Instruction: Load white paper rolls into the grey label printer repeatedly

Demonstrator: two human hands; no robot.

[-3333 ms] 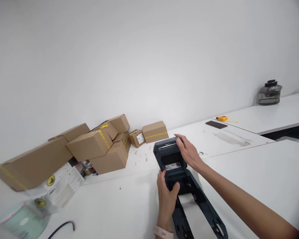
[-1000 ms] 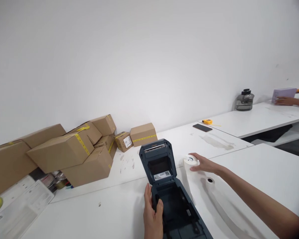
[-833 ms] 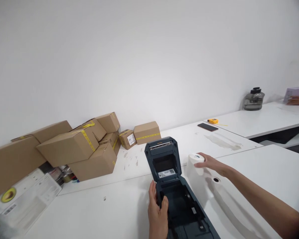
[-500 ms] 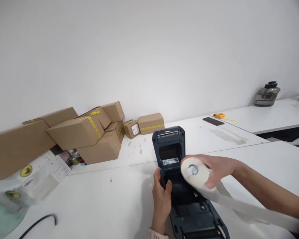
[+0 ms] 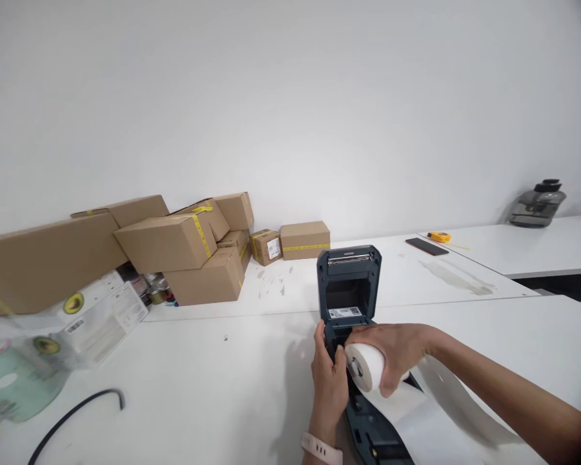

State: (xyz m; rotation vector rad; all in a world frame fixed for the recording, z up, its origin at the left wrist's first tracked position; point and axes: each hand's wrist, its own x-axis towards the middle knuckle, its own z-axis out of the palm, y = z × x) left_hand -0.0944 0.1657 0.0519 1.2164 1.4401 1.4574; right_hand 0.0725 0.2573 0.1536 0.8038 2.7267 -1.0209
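Note:
A dark label printer [image 5: 348, 284] stands on the white table with its lid raised. My left hand [image 5: 330, 381] grips the left side of the printer body, thumb over its edge. A roll of white labels [image 5: 370, 367] is in my right hand [image 5: 397, 349], fingers over its top and thumb on its near side. The roll sits over the printer's open bay, its core facing left. A long strip of paper [image 5: 436, 426] trails from it to the right. Hand and roll hide much of the bay.
Cardboard boxes [image 5: 164, 242] are piled at the back left, beside plastic-wrapped packages [image 5: 101, 323]. A black cable [image 5: 72, 413] lies at the front left. Behind, to the right, are a dark phone [image 5: 427, 247], a yellow tape measure [image 5: 439, 237] and a jug [image 5: 537, 205].
The roll has turned and come down into the printer's opening with my right hand. More trailing paper shows at the right. My left hand still holds the printer, and the view has shifted slightly.

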